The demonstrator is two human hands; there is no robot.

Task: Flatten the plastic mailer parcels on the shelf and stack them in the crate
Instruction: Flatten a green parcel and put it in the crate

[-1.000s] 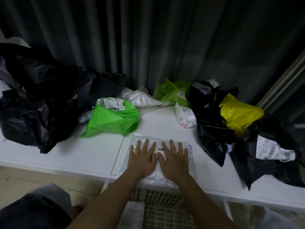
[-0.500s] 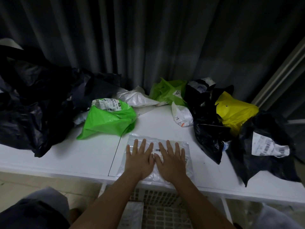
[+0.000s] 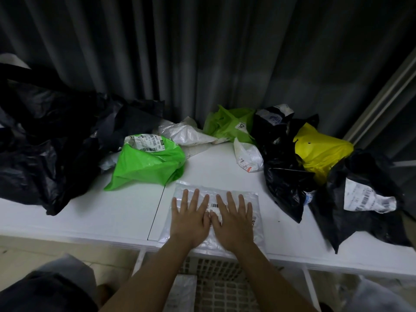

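A head-worn camera looks down at a white shelf [image 3: 67, 221] set against a dark pleated curtain [image 3: 202, 52]. At the near edge, in the middle, lies a clear plastic mailer [image 3: 254, 199] with a barcode label. Both hands press down on it with fingers straight and spread: the left hand [image 3: 191, 218] on its left half, the right hand [image 3: 234, 220] on its right half, side by side with thumbs touching or nearly so. Neither grips anything.

Farther back sit unflattened parcels. A bright green mailer [image 3: 148, 164] lies just beyond and left of the hands. A large heap of black bags [image 3: 45, 136] fills the far left. At the far middle are a crumpled white mailer [image 3: 184, 132] and a lighter green mailer [image 3: 227, 124]. To the right are a small white parcel [image 3: 247, 157], a black mailer [image 3: 283, 176], a yellow mailer [image 3: 322, 152] and a black parcel with a white label [image 3: 369, 199].

Below the near edge, between the forearms, a white lattice crate [image 3: 225, 282] is partly visible, with a pale flat packet [image 3: 182, 291] seemingly already inside.

The step in hand appears to be flattening the clear mailer. The next move likely calls for gripping its edges, drawing it off the near edge and laying it flat in the crate.
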